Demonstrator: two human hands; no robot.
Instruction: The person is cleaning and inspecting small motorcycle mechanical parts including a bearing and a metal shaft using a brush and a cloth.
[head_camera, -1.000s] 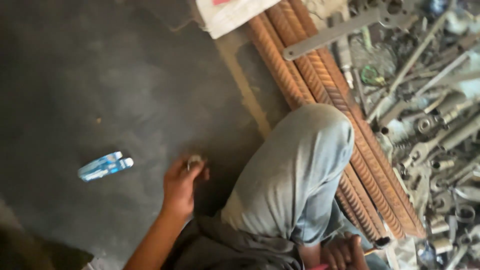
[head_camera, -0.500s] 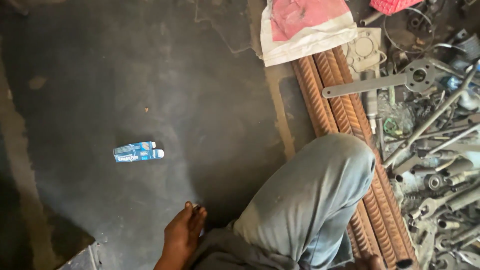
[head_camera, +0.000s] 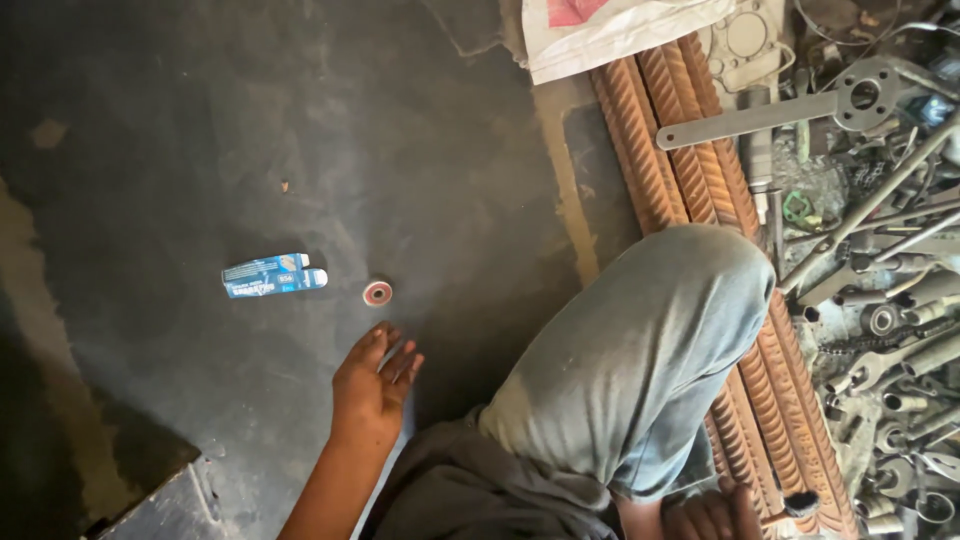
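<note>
My left hand (head_camera: 372, 385) hovers flat over the dark floor with its fingers spread and nothing in it. Just beyond its fingertips lies a small round part with a red face and a metal rim (head_camera: 377, 292). A small blue and white carton (head_camera: 272, 276) lies on its side to the left of that part. My bent knee in grey trousers (head_camera: 650, 350) fills the middle right. My right hand (head_camera: 705, 515) shows only partly at the bottom edge beside rusty ribbed bars (head_camera: 690, 130); its grip is hidden.
Several spanners, sockets and loose metal parts (head_camera: 880, 290) are heaped at the right. A long flat wrench (head_camera: 770, 115) lies across the bars. A white sack (head_camera: 620, 30) sits at the top. A dark box corner (head_camera: 160, 505) juts in at bottom left.
My left hand was curled around something small a second ago; it is open now, and the small round part lies on the floor ahead of it. The view has tilted.
</note>
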